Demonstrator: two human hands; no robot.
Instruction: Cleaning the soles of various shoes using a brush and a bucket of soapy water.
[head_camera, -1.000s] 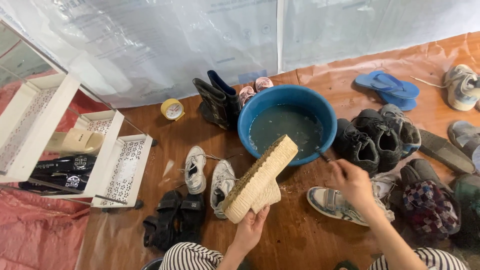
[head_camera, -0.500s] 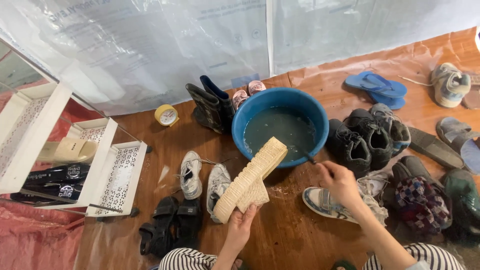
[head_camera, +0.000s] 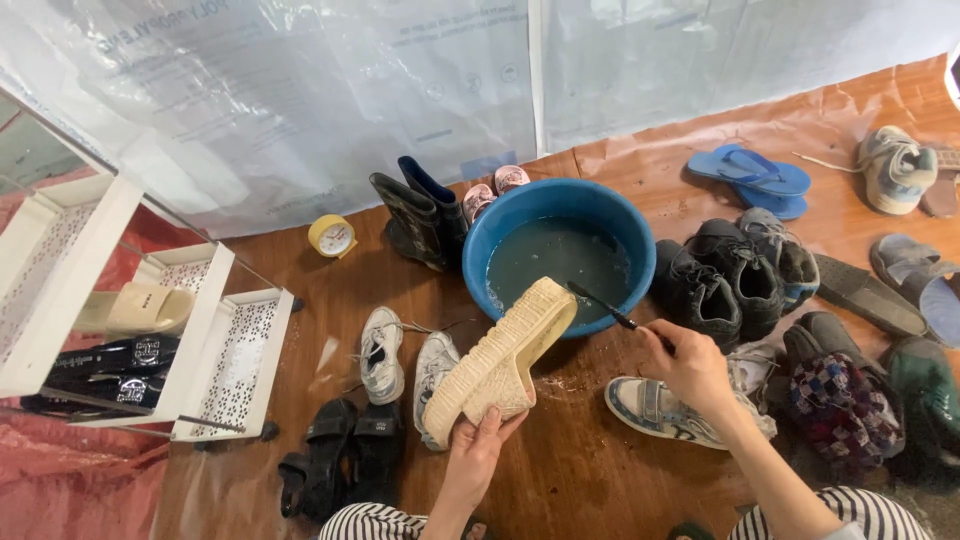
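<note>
Two bare hands work over a brown plastic-covered floor, seen from above. The left hand (head_camera: 478, 452) grips a cream platform sandal (head_camera: 500, 360) by its heel end, fingers pressed together around the thick sole, which is ridged like woven rope. The sandal is tilted, sole side up, its toe reaching to the near rim of a blue basin (head_camera: 480, 262) of murky water, probably so drips fall toward the basin and the sole faces the other hand. The right hand (head_camera: 690, 365) pinches the end of a thin dark brush handle (head_camera: 605, 305), whose far end dips into the water just beside the sandal's toe.

Shoes crowd all around. Just left of the sandal lies a pair of white trainers (head_camera: 405, 362), with black strap sandals (head_camera: 340, 465) nearer the bottom edge. Behind the basin stand dark rubber boots (head_camera: 420, 215), small pink shoes (head_camera: 495, 190) and a roll of yellow tape (head_camera: 332, 236). Right of the basin sit black shoes (head_camera: 725, 275); a pale sandal-style shoe (head_camera: 655, 408) lies partly under the right wrist, close enough to hamper its movement. Blue flip-flops (head_camera: 755, 178) lie toward the far right. A white rack (head_camera: 200, 330) at the left edge holds more footwear. Clear plastic sheeting (head_camera: 300, 90) hangs behind.
</note>
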